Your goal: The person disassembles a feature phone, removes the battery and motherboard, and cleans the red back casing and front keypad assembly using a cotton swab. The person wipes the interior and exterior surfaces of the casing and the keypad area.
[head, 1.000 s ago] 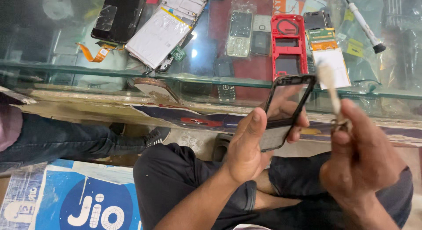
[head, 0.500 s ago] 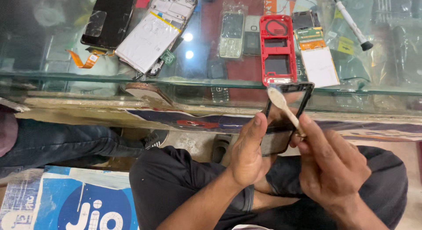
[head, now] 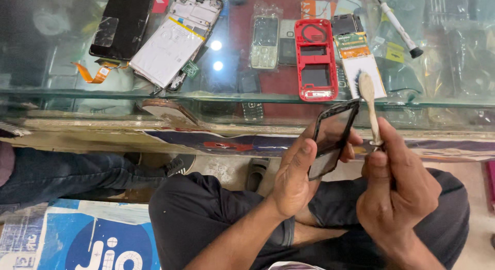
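The left hand point(head: 295, 180) grips a dark phone frame point(head: 332, 137) by its lower edge, fingers wrapped behind it, tilted upright over the lap. At its 3 o'clock, the right hand point(head: 397, 190) is clenched around a worn toothbrush point(head: 369, 107), bristles up, just beside the frame's top corner. At 12 o'clock, the glass table point(head: 232, 97) carries a red phone housing point(head: 315, 59) and an opened phone point(head: 172, 40).
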